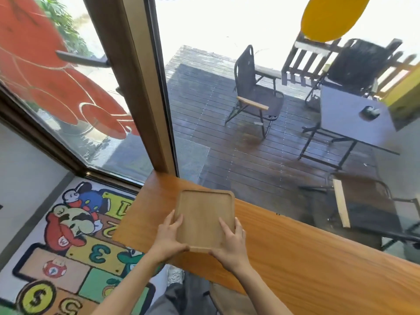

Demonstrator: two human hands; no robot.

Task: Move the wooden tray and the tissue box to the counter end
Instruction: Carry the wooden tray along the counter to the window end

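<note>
The wooden tray (204, 218) is a shallow rectangular board with rounded corners and a low raised rim, and its inside is bare. It sits over the left end of the bench (306, 264), with its long side running away from the person and its far edge close to the window frame (145, 87). Whether its underside rests fully on the bench or is lifted slightly cannot be told from this view. The left hand (169, 239) grips the near left corner of the tray: the thumb lies on the inner face beside the left rim, and the remaining fingers (167, 220) curl around the outer edge. The right hand (231, 245) grips the near right corner in mirrored fashion, thumb on the inner face and fingers wrapped over the right rim. Both hands are therefore closed on the tray, bare forearms extending back toward the camera. The bench is a long slab of orange-brown wood running along the glass from the lower right to its end at the window frame. Left of the bench end, on the floor, lies a colourful cartoon rug (68, 235) with numbers and game characters. Through the glass, a dark wooden deck (216, 133) carries a folding chair (254, 98) and a square outdoor table (354, 117), well apart from the bench. Red artwork (45, 76) covers the left window pane.
</note>
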